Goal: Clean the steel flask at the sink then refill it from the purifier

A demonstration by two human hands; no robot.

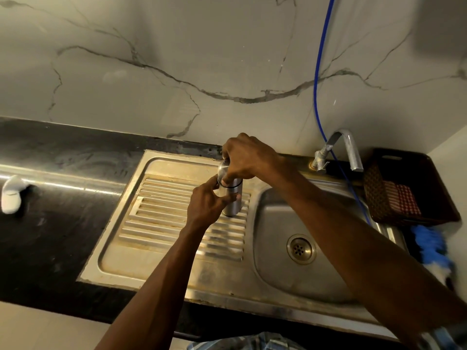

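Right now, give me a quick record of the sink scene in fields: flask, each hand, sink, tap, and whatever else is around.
flask: steel flask, upright on the ribbed drainboard, beside the basin
left hand: left hand grips the flask body
right hand: right hand closed on the cap at the top
sink: basin with drain, no dishes in it
tap: tap at the back right, no water seen running
hose: blue hose runs down the wall behind the tap
right side: dark basket holding a checked cloth

Both hands close together, left hand (pixel 206 202) fingers curled below, right hand (pixel 246 157) clenched above, forearms outstretched.
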